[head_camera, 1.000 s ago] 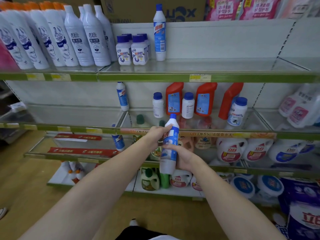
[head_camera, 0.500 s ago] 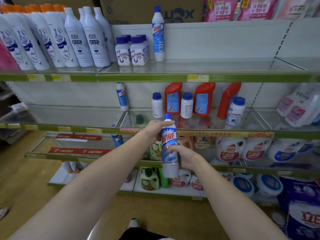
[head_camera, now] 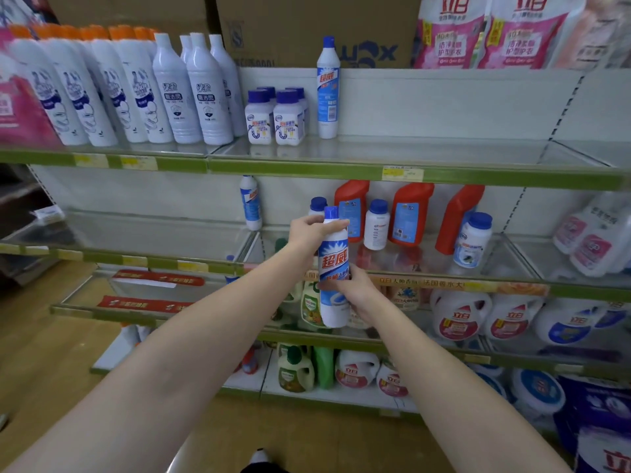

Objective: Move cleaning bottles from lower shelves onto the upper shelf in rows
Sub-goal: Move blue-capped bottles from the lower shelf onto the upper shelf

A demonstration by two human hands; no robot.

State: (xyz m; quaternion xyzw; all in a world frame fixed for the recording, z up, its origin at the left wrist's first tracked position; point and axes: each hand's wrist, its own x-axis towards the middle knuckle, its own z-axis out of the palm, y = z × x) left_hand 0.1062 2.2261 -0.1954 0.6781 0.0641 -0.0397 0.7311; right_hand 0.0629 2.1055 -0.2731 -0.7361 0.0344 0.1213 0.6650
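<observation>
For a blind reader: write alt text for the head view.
Both hands hold a blue-capped white bottle upright before store shelves, left hand at its neck, right hand lower. A matching bottle stands on the upper shelf.

My left grip (head_camera: 309, 230) is round the neck of the bottle (head_camera: 334, 264) at centre, my right grip (head_camera: 356, 290) round its body from 3 o'clock, in front of the middle shelf (head_camera: 426, 278). Behind it stand the jugs (head_camera: 408, 213) and small jars (head_camera: 375, 225). At 12 o'clock, on the upper shelf (head_camera: 444, 174), a matching bottle (head_camera: 327, 88) stands right of four short jars (head_camera: 276, 117), with tall bottles (head_camera: 136, 90) at 10 o'clock.
</observation>
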